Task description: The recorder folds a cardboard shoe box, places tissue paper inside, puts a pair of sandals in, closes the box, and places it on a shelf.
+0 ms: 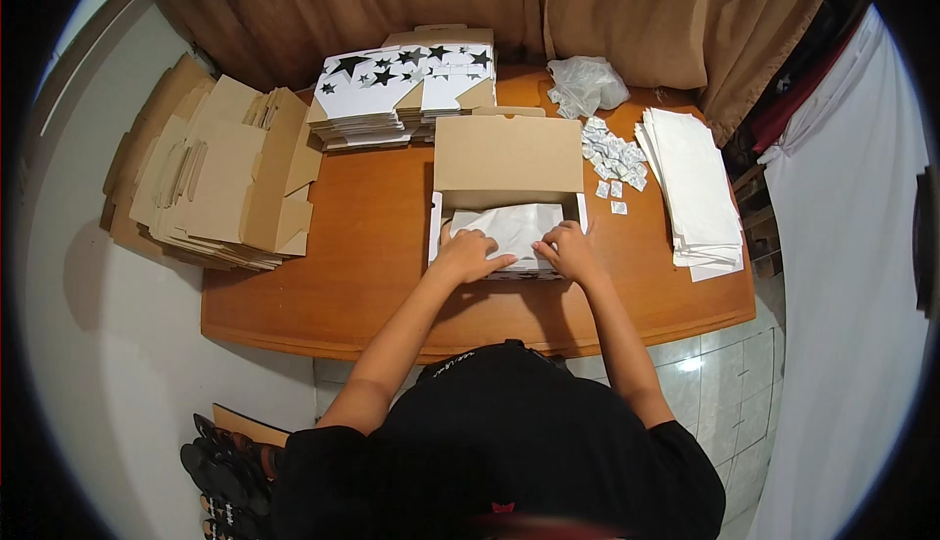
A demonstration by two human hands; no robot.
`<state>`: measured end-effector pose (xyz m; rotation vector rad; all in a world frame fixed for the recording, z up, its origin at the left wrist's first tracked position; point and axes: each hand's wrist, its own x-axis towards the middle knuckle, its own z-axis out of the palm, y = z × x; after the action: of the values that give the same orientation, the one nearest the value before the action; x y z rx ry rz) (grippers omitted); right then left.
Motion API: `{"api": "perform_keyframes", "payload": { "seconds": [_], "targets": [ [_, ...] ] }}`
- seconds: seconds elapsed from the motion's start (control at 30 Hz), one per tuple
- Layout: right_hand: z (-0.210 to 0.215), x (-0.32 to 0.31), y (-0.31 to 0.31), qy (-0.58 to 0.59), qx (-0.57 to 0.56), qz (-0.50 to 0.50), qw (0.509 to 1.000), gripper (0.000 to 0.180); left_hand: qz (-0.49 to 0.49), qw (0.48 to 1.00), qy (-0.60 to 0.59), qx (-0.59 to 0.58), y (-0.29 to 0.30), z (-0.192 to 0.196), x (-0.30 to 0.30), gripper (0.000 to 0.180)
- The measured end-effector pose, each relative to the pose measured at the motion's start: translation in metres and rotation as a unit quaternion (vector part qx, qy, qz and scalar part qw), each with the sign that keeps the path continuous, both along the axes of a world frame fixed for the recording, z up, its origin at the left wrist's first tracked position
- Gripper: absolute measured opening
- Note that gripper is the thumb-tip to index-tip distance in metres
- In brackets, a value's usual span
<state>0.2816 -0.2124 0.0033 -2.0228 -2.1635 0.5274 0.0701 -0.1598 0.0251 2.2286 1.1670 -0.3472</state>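
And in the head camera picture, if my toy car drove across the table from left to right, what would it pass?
Brown cardboard stack → stack with black stars → open box → small packets → pile of white sheets.

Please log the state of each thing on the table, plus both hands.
Box: open, lid raised.
Paper in box: creased.
Left hand: at the paper.
Right hand: at the paper.
Brown cardboard: stacked unevenly.
Star-printed cardboard: stacked.
White sheets: stacked, edges uneven.
Small packets: heaped, a few apart.
Plastic bag: crumpled.
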Motion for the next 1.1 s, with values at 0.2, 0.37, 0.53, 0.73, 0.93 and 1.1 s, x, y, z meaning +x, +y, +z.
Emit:
{"api": "perform_keyframes", "payload": {
  "seconds": [0.2,0.37,0.53,0.73,0.93,1.1],
  "targets": [
    [-0.005,0.023,0.030,0.145,0.260,-0.122,0.947,0.037,0.020,0.965,-0.189,0.183,-0.013,-0.030,-0.010,0.050],
    [-0.035,0.042,0.080,0.240,0.273,-0.287,0.886,0.060,-0.019,0.977,-0.164,0.136,-0.017,-0.019,-0.010,0.042],
    [-0.052,0.047,0.105,0.462,0.185,-0.402,0.768,0.064,0.145,0.906,-0.316,0.242,-0.008,-0.024,-0.029,0.025],
    [-0.072,0.054,0.089,0.700,0.224,-0.267,0.623,0.060,0.281,0.825,-0.382,0.308,0.003,-0.051,-0.060,0.043],
    [-0.068,0.048,0.039,0.701,0.228,-0.208,0.643,0.059,0.431,0.693,-0.573,0.075,-0.004,-0.060,-0.074,0.041],
    [-0.048,0.047,0.004,0.591,0.236,-0.268,0.724,0.029,0.390,0.671,-0.630,0.025,-0.017,-0.045,-0.076,0.035]
  ]
}}
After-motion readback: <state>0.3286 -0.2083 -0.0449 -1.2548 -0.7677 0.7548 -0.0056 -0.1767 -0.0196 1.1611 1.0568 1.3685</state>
